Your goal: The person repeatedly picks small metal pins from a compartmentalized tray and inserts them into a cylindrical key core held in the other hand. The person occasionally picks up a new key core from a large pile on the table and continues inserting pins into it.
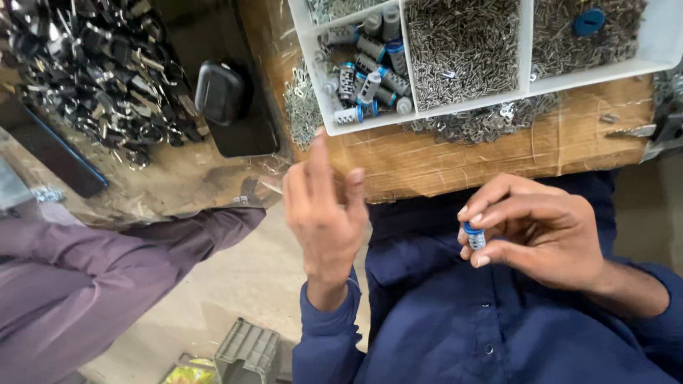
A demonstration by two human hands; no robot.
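The right hand (548, 235) pinches a small silver cylinder with a blue band (474, 237) between thumb and fingertips (held tight). The left hand (324, 213) is loose, holding nothing.

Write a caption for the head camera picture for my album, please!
Right hand pinches a small cylinder; left hand is raised, empty, below the parts tray.

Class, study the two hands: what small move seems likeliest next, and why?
Probably the empty left hand reaches forward to the white plastic compartment tray for a small metal part: it is raised near that tray, while the right hand pinches a small blue-capped metal cylinder at its fingertips.
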